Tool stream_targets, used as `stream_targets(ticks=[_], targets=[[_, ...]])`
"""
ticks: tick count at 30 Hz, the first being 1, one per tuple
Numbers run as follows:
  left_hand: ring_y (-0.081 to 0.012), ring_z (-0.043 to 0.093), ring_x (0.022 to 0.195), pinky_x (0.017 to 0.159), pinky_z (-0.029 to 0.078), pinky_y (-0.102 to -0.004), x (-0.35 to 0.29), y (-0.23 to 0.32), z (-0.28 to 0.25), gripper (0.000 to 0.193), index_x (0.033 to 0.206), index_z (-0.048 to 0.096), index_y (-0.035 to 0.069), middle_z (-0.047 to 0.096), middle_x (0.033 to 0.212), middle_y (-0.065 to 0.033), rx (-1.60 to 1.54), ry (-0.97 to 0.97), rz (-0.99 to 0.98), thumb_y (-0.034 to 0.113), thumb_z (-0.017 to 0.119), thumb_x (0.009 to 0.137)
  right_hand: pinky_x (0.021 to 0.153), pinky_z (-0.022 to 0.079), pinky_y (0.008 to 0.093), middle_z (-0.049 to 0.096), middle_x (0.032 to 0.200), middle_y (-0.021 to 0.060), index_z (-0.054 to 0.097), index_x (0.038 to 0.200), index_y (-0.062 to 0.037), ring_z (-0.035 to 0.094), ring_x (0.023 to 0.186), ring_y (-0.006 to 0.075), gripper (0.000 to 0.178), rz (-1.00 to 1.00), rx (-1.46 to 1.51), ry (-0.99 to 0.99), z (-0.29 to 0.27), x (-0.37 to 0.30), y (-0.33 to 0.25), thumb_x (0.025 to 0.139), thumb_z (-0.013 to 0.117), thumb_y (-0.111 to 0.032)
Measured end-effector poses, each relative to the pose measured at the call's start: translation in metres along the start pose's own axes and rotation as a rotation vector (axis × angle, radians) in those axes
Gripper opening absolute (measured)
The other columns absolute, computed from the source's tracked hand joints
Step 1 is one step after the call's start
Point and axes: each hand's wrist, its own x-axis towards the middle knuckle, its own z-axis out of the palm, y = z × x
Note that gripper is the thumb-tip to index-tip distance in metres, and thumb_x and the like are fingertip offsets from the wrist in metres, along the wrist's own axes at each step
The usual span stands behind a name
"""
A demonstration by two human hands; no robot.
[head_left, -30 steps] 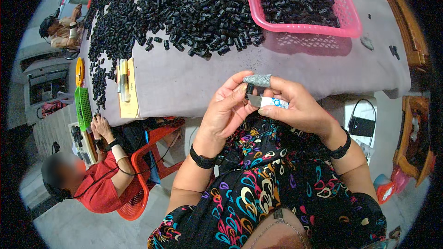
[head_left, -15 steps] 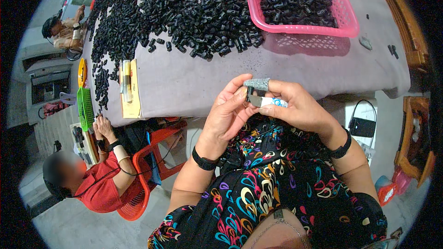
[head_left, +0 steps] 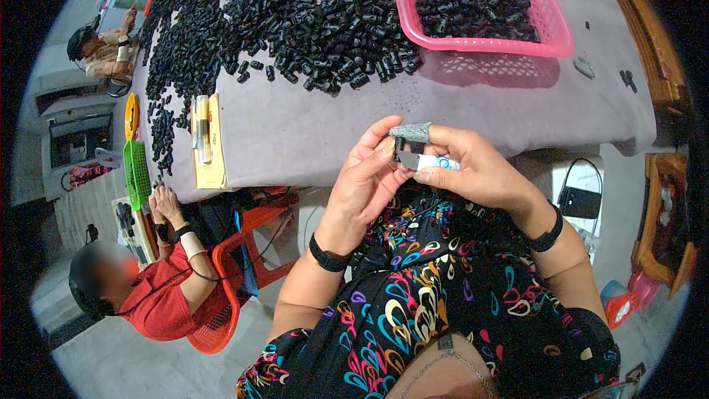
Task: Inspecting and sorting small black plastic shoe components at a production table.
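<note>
Over the table's near edge, my left hand (head_left: 363,174) pinches a small black plastic part (head_left: 399,146) between thumb and fingers. Close against it, my right hand (head_left: 480,166) grips a small blade (head_left: 408,160) whose handle end (head_left: 439,163) is wrapped in white with blue marks. A grey knitted finger cover (head_left: 410,132) sits on my right index finger, which reaches over the part. The blade's tip is at the part; whether it cuts in cannot be made out.
A large heap of black parts (head_left: 325,29) spreads over the cloth-covered table (head_left: 295,133). Ahead right stands a pink basket (head_left: 484,46) of similar parts. To the left are a yellow pad with pens (head_left: 210,144), a green basket (head_left: 136,170) and a seated co-worker in red (head_left: 162,292).
Both hands stay in nearly the same place. The blade and the black part have shifted only very slightly in the fingers.
</note>
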Motion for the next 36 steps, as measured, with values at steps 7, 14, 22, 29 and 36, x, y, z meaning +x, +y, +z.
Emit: stream_targets(ticks=[7,14,22,29,36], targets=[[-0.0170,0.060,0.094,0.079,0.052,-0.0306,-0.0012,0.0006,0.0064,0.039,0.125,0.045,0.006,0.060,0.106,-0.0092,0.064,0.016,0.020,0.011,0.058,0.088,0.057,0.038,0.0240,0.049,0.071,-0.0023,0.051,0.123,-0.0022,0.043,0.066,0.0059,0.045,-0.007,-0.063,-0.014,-0.0023,0.0002,-0.0004,0.082,0.062,-0.017],[-0.0168,0.060,0.093,0.079,0.052,-0.0302,-0.0017,0.0001,0.0029,0.038,0.125,0.046,0.007,0.060,0.106,-0.0090,0.057,0.003,0.022,0.011,0.058,0.088,0.059,0.038,0.0235,0.050,0.073,-0.0027,0.053,0.121,-0.0027,0.044,0.067,0.0052,0.041,0.010,-0.008,-0.033,-0.0009,0.0006,-0.0024,0.083,0.062,-0.017],[-0.0156,0.060,0.087,0.077,0.052,-0.0299,-0.0022,-0.0010,0.0021,0.041,0.126,0.046,0.007,0.061,0.102,-0.0088,0.019,0.039,-0.009,0.010,0.060,0.087,0.063,0.041,0.0243,0.054,0.075,-0.0010,0.056,0.115,-0.0019,0.047,0.071,0.0058,0.034,-0.044,-0.008,-0.009,0.0000,0.0008,0.0040,0.086,0.060,-0.018],[-0.0144,0.061,0.083,0.074,0.053,-0.0285,-0.0032,-0.0014,0.0027,0.041,0.125,0.045,0.006,0.061,0.101,-0.0086,0.052,0.034,0.025,0.008,0.059,0.087,0.073,0.045,0.0264,0.060,0.085,0.0036,0.055,0.116,0.0008,0.051,0.080,0.0077,0.034,-0.098,-0.012,0.006,-0.0012,0.0004,0.0010,0.088,0.056,-0.018],[-0.0142,0.060,0.087,0.076,0.053,-0.0284,-0.0042,-0.0016,0.0060,0.040,0.124,0.045,0.005,0.060,0.102,-0.0077,0.063,0.070,0.041,0.008,0.059,0.087,0.075,0.045,0.0263,0.060,0.088,0.0028,0.053,0.119,0.0006,0.051,0.082,0.0073,0.037,0.037,-0.024,-0.047,-0.0037,-0.0005,-0.0024,0.087,0.057,-0.016]])
